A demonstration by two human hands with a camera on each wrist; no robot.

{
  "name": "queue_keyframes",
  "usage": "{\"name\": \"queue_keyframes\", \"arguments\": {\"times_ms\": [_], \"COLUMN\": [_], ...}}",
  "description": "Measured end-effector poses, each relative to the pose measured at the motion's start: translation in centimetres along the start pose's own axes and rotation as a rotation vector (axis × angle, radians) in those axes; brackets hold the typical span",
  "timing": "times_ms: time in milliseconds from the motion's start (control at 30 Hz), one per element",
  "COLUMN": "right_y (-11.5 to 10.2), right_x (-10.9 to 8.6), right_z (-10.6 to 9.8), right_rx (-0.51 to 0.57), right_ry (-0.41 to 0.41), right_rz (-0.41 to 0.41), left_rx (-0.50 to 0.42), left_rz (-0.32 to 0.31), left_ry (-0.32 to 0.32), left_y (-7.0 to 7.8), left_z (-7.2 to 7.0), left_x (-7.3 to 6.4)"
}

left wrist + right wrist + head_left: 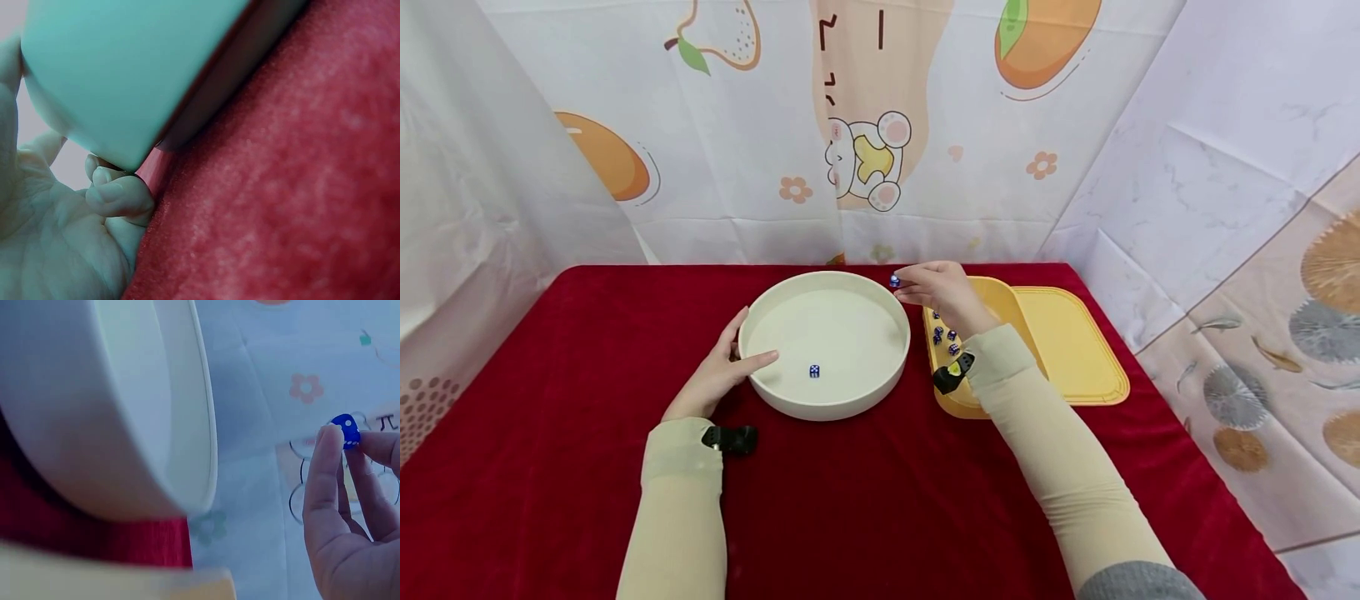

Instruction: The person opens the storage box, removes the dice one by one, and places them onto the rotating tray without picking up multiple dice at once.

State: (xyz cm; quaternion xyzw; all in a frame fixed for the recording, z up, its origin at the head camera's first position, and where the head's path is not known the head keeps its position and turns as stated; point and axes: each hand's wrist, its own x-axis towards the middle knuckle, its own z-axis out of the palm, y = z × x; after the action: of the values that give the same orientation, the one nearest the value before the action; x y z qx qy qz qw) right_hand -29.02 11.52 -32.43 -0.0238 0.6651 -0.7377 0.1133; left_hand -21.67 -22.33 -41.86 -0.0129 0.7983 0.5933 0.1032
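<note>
Blue die (349, 432) pinched in right grip (946, 295); left grip (717, 375) holds white tray (831, 410).

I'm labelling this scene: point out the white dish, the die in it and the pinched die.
White dish (829, 329), head view, bare floor.
Die in dish (815, 372), head view, its middle.
Pinched die (349, 430), right wrist view, dotted side.

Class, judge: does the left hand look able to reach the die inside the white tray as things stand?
Probably yes: the left hand holds the white tray by its side, thumb inside, with nothing between thumb and die. It may need to loosen its grip first.
</note>
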Motion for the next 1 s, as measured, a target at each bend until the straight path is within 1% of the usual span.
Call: {"name": "queue_keyframes", "arguments": {"times_ms": [267, 600, 733, 867, 1000], "right_y": [1.2, 3.4, 4.1, 4.8, 5.2], "right_x": [-0.2, -0.2, -0.1, 0.1, 0.2], "right_z": [2.1, 4.2, 5.0, 5.5, 6.1], "right_rx": [-0.083, -0.104, -0.098, -0.12, -0.152], "right_ry": [-0.015, -0.039, -0.059, -0.056, -0.064], "right_rz": [0.069, 0.148, 0.167, 0.192, 0.195], "left_rx": [-0.002, -0.004, -0.005, -0.006, -0.001], "left_rz": [-0.008, -0.004, 0.001, -0.003, -0.004], "left_ry": [-0.004, -0.006, -0.003, -0.007, -0.007], "left_y": [-0.1, -0.1, -0.1, -0.1, -0.1], "left_z": [0.0, 0.1, 0.1, 0.1, 0.1], "left_x": [0.1, 0.1, 0.1, 0.2, 0.2]}}
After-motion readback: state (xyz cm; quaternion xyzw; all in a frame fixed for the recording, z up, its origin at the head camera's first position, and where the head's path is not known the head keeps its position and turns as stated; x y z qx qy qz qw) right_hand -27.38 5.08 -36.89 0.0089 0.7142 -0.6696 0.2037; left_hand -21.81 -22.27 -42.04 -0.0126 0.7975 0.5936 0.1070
